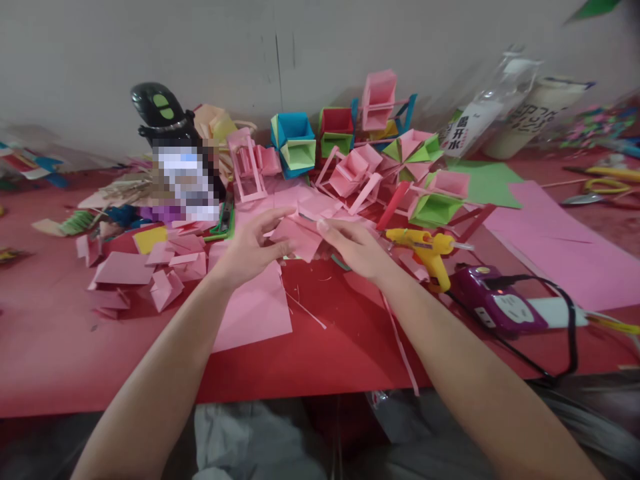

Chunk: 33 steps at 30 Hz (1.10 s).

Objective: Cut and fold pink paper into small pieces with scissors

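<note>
Between my two hands is a small piece of pink paper point(299, 237), raised a little over the red tabletop point(330, 360). My left hand point(255, 243) grips its left side, thumb below and fingers along the top. At the right edge, my right hand point(350, 245) pinches the same paper; some of its fingers are hidden behind it. A larger pink sheet point(257, 313) lies under and beside my left wrist. Close to my right hand rests a yellow glue gun point(425, 250).
Folded pink paper pieces point(125, 268) lie at left, below a phone point(187, 180) on a black stand point(163, 110). Colourful paper boxes point(293, 143) line the back. A purple power strip point(500, 300) with a black cord, pink sheets point(565, 247) and a bottle point(483, 110) are at right.
</note>
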Each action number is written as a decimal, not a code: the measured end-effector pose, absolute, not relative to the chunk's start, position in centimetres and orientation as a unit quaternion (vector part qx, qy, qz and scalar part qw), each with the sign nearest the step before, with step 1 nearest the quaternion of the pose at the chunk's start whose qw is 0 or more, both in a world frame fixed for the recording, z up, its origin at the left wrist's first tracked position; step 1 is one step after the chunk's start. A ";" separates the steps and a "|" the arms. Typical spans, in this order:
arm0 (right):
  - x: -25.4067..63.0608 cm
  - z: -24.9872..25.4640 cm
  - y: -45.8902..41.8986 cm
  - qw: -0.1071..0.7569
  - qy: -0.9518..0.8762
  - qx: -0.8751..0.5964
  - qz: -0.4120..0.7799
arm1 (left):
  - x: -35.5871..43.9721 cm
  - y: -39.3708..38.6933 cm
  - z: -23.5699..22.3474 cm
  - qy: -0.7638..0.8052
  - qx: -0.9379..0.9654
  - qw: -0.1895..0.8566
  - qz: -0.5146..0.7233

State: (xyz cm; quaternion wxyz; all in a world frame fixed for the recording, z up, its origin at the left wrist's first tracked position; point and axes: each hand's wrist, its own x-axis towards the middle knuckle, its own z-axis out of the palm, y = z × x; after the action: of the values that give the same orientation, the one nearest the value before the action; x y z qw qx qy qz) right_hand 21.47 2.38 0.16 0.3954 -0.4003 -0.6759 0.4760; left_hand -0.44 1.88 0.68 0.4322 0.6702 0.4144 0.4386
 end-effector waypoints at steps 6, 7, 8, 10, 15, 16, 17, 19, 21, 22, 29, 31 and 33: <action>21.4 -0.2 2.6 0.443 -0.604 -0.426 0.508 | -0.3 2.0 0.5 0.424 0.666 0.442 0.426; 21.4 -0.3 2.7 0.457 -0.595 -0.433 0.500 | -0.2 2.0 0.6 0.423 0.661 0.444 0.433; 21.4 -0.5 2.9 0.470 -0.586 -0.440 0.491 | -0.2 2.0 0.7 0.421 0.654 0.448 0.440; 21.5 -0.7 3.1 0.492 -0.571 -0.453 0.476 | -0.1 1.9 1.0 0.417 0.637 0.462 0.454; 21.8 -1.1 3.6 0.524 -0.590 -0.460 0.406 | 0.0 1.8 1.3 0.402 0.625 0.476 0.469; 21.8 -1.0 3.6 0.526 -0.597 -0.458 0.397 | 0.0 1.7 1.3 0.400 0.632 0.476 0.463; 21.8 -1.0 3.6 0.526 -0.601 -0.455 0.393 | 0.0 1.7 1.3 0.399 0.639 0.475 0.455; 21.8 -0.9 3.5 0.526 -0.608 -0.446 0.393 | 0.0 1.7 1.4 0.399 0.649 0.474 0.443; 21.8 -0.8 3.4 0.528 -0.613 -0.440 0.391 | 0.1 1.6 1.3 0.399 0.649 0.480 0.436; 21.8 -0.8 3.4 0.530 -0.613 -0.438 0.390 | 0.1 1.6 1.3 0.397 0.647 0.485 0.434; 22.1 -0.8 3.6 0.535 -0.594 -0.464 0.382 | -0.3 1.5 1.4 0.372 0.699 0.489 0.366; 22.1 -0.8 3.7 0.540 -0.593 -0.472 0.366 | -0.5 1.4 1.4 0.377 0.709 0.494 0.333; 22.1 -0.8 3.7 0.544 -0.599 -0.478 0.341 | -0.6 1.5 1.2 0.401 0.692 0.502 0.330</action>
State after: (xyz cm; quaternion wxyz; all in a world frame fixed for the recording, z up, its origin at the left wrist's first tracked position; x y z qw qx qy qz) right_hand 22.12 3.70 -0.81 0.5440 -0.4784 -0.5988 0.3415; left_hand -0.60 1.47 1.18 0.5021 0.6917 0.4007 0.3299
